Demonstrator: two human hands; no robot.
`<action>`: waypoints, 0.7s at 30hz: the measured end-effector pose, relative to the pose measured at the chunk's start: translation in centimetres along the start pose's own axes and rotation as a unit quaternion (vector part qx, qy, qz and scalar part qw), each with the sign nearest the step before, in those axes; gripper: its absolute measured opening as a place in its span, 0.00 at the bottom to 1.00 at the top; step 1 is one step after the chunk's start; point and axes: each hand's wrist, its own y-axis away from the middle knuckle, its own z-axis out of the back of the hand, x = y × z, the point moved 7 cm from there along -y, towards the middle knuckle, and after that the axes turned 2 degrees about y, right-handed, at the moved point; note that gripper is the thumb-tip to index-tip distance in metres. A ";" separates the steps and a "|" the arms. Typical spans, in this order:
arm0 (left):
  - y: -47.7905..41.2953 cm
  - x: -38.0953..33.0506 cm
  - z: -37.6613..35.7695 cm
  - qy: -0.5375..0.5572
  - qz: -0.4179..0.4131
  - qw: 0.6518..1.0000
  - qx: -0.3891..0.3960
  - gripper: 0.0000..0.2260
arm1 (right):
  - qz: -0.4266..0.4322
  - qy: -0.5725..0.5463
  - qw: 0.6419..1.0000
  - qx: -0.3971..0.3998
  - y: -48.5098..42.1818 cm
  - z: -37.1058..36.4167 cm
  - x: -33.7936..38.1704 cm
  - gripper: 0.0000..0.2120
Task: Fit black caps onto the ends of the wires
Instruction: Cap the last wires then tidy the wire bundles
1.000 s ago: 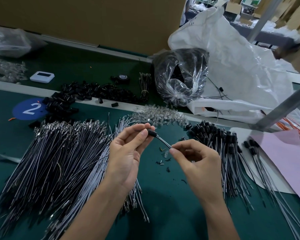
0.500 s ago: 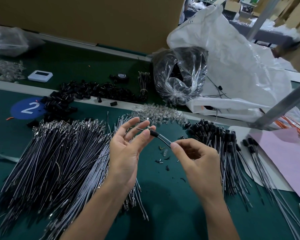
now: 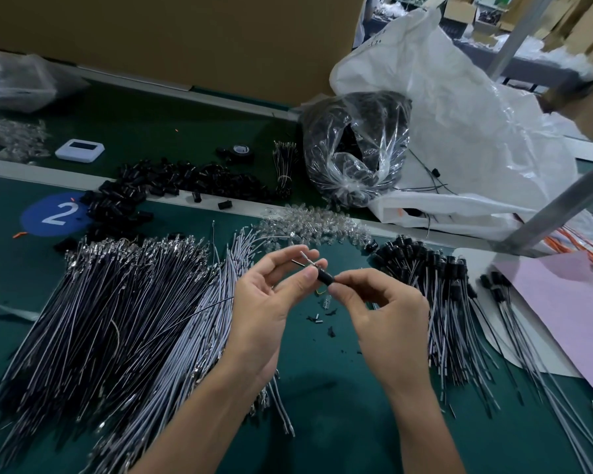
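A small black cap sits on a wire between my two hands, above the green table. My left hand pinches the wire's metal tip, which sticks out beyond the cap, with its thumb against the cap's left end. My right hand pinches the cap's right end between thumb and forefinger. A large fan of uncapped wires lies at the left. Wires with black caps are piled at the right. Loose black caps are heaped at the back left.
A clear bag of black parts and a big white bag stand at the back right. Clear small parts lie behind my hands. A pink sheet and a metal post are at the right, a white device far left.
My right hand slid up along the wire to the cap, closing the gap between my hands. My left hand's fingers curled back in around the wire tip.
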 end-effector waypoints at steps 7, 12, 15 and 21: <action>0.2 0.3 0.2 -0.018 0.038 0.999 -0.002 0.10 | 0.028 0.002 0.999 0.015 0.3 -0.3 0.7 0.12; 0.5 0.3 0.3 -0.003 0.051 0.998 -0.033 0.07 | 0.081 0.072 0.994 0.007 0.5 -0.8 1.3 0.08; 0.5 -0.4 0.7 -0.013 0.024 0.997 -0.074 0.05 | 0.092 0.123 0.988 -0.003 0.7 -0.7 0.9 0.08; -0.4 -3.5 3.6 0.059 -0.014 0.983 -0.171 0.05 | 0.114 0.143 0.983 -0.030 1.5 1.2 -0.1 0.10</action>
